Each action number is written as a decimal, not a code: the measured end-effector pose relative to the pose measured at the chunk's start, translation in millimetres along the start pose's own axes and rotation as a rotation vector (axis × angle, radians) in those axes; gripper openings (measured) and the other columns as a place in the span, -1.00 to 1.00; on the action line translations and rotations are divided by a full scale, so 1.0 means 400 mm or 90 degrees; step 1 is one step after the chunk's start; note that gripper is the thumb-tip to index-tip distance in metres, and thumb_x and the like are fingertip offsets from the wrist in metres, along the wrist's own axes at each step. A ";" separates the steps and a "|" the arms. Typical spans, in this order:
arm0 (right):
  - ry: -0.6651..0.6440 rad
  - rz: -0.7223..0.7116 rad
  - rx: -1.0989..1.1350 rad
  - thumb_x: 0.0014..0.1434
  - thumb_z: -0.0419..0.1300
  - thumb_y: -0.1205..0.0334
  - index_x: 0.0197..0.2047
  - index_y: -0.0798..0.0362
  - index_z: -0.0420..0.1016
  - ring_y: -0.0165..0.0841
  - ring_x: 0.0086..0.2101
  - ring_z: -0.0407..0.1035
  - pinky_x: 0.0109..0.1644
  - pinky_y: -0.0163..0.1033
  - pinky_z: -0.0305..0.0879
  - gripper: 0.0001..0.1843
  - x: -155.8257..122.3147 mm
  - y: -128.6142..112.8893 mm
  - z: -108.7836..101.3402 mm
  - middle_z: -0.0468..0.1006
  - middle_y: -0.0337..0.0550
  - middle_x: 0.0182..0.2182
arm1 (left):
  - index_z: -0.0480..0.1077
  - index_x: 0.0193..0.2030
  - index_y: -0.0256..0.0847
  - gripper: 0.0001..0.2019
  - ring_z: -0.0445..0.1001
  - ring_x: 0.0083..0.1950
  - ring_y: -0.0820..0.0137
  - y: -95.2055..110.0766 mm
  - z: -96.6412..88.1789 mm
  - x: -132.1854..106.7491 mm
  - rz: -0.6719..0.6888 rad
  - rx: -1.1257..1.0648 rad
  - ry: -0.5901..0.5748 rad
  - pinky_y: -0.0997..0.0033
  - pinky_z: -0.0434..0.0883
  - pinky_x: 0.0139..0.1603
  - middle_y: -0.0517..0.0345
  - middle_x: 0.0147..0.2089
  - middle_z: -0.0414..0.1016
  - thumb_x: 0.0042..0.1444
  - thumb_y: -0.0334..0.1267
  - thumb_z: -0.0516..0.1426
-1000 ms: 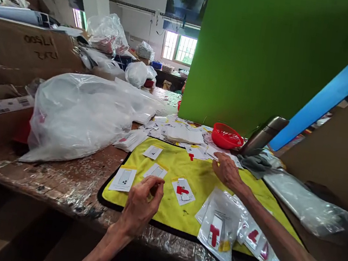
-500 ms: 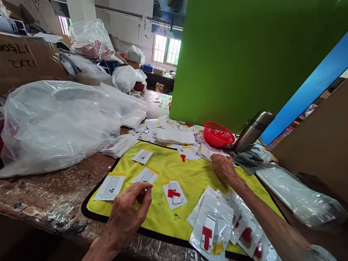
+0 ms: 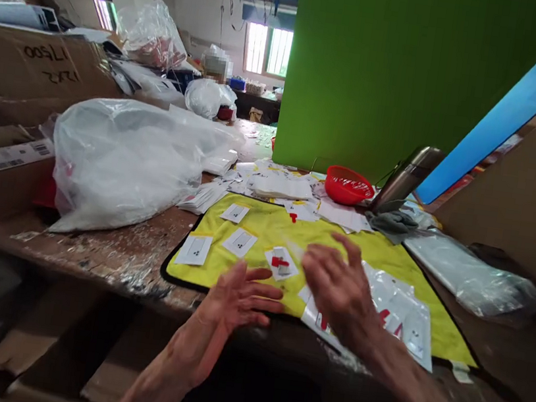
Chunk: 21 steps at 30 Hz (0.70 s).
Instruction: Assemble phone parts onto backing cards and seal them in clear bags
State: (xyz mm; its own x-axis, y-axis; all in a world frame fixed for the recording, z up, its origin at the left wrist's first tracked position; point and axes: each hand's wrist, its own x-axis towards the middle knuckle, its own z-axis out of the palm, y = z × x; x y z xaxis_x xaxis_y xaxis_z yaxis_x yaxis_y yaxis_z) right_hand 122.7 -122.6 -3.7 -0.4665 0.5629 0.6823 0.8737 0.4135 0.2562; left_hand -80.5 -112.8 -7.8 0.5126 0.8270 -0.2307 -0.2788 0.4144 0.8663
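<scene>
My left hand hovers above the near edge of the yellow mat with its fingers stretched out and nothing in them. My right hand hangs beside it, fingers spread, over a pile of clear plastic sleeves holding red parts. Between the two hands lies a white card with a red piece. Three more white cards lie in a row on the mat's left side.
A big white plastic bag fills the bench to the left. A red basket, a steel flask and a heap of white cards stand behind the mat before a green board. Cardboard boxes sit left; another clear bag lies right.
My right hand has come back from the far edge of the mat toward me and opened. My left hand has unfolded from a pinch into an open palm. The view has pulled back.
</scene>
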 end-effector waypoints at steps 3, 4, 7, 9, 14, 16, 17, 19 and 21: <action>-0.008 -0.050 0.135 0.22 -0.02 0.55 -0.16 0.27 0.42 -0.18 -0.07 0.41 0.22 0.14 0.09 -0.78 -0.044 -0.170 -0.047 0.57 0.06 -0.27 | 0.45 -0.08 -0.29 -0.47 0.51 -0.14 0.18 -0.019 -0.008 -0.052 -0.087 -0.097 0.034 0.28 0.43 -0.15 -0.06 -0.14 0.56 -0.15 0.03 0.29; -0.018 -0.036 0.163 0.22 -0.02 0.56 -0.15 0.28 0.42 -0.17 -0.06 0.41 0.22 0.15 0.09 -0.77 -0.060 -0.209 -0.057 0.58 0.07 -0.27 | 0.46 -0.10 -0.29 -0.49 0.51 -0.18 0.22 -0.034 -0.018 -0.069 -0.100 -0.084 0.077 0.32 0.42 -0.17 -0.02 -0.18 0.57 -0.19 -0.05 0.33; -0.028 0.044 0.239 0.22 0.08 0.46 -0.10 0.23 0.42 -0.17 -0.03 0.39 0.20 0.09 0.14 -0.81 -0.110 -0.280 -0.076 0.56 0.06 -0.19 | 0.46 -0.19 -0.28 -0.53 0.49 -0.32 0.33 -0.093 -0.057 -0.118 -0.130 -0.034 0.200 0.40 0.40 -0.28 0.08 -0.30 0.57 -0.26 -0.11 0.38; -0.028 0.174 0.289 0.23 0.13 0.33 0.00 0.16 0.38 -0.19 0.00 0.36 0.15 0.00 0.23 -0.74 -0.143 -0.303 -0.083 0.52 0.06 -0.09 | 0.46 -0.22 -0.27 -0.56 0.47 -0.32 0.36 -0.129 -0.084 -0.146 -0.137 -0.022 0.255 0.42 0.39 -0.29 0.12 -0.32 0.56 -0.23 -0.09 0.37; -0.188 0.734 0.613 0.26 0.04 0.04 0.04 0.01 0.32 -0.30 -0.21 0.43 -0.17 -0.20 0.40 -0.65 -0.184 -0.329 -0.097 0.51 -0.09 -0.19 | 0.44 -0.14 -0.27 -0.56 0.45 -0.21 0.34 -0.183 -0.125 -0.189 -0.164 0.004 0.251 0.41 0.37 -0.19 0.09 -0.21 0.54 -0.15 -0.11 0.34; -0.300 0.829 0.818 0.23 0.04 -0.05 -0.14 0.03 0.40 -0.37 -0.34 0.39 -0.26 -0.27 0.36 -0.66 -0.182 -0.327 -0.100 0.48 -0.19 -0.35 | 0.45 -0.15 -0.28 -0.61 0.41 -0.27 0.39 -0.192 -0.130 -0.195 -0.178 0.027 0.192 0.45 0.35 -0.25 0.13 -0.29 0.51 -0.10 -0.11 0.31; -0.336 0.844 0.888 0.21 0.06 -0.07 -0.25 0.05 0.41 -0.40 -0.38 0.34 -0.29 -0.30 0.32 -0.66 -0.180 -0.325 -0.101 0.44 -0.23 -0.42 | 0.45 -0.19 -0.28 -0.64 0.38 -0.32 0.43 -0.194 -0.131 -0.196 -0.178 0.043 0.155 0.47 0.33 -0.29 0.16 -0.35 0.48 -0.08 -0.10 0.30; -0.369 0.847 0.948 0.16 0.11 -0.08 -0.42 0.07 0.38 -0.45 -0.45 0.24 -0.34 -0.34 0.23 -0.63 -0.179 -0.320 -0.100 0.35 -0.29 -0.51 | 0.46 -0.26 -0.28 -0.70 0.31 -0.39 0.48 -0.196 -0.132 -0.195 -0.169 0.074 0.090 0.52 0.27 -0.36 0.22 -0.42 0.41 -0.03 -0.09 0.27; -0.381 0.847 0.961 0.13 0.14 -0.10 -0.47 0.07 0.35 -0.48 -0.48 0.17 -0.37 -0.35 0.17 -0.61 -0.185 -0.320 -0.097 0.29 -0.31 -0.55 | 0.45 -0.30 -0.28 -0.72 0.28 -0.41 0.50 -0.196 -0.130 -0.191 -0.157 0.098 0.067 0.53 0.24 -0.38 0.23 -0.44 0.38 -0.01 -0.08 0.24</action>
State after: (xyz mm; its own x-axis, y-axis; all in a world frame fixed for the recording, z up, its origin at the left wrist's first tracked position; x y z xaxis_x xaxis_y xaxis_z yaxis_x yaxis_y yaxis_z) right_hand 50.7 -244.9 -60.2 -0.0470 0.9197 -0.3897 0.0170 -0.3894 -0.9209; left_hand -140.1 -188.8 -81.2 0.4608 0.7466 -0.4799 -0.0258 0.5517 0.8336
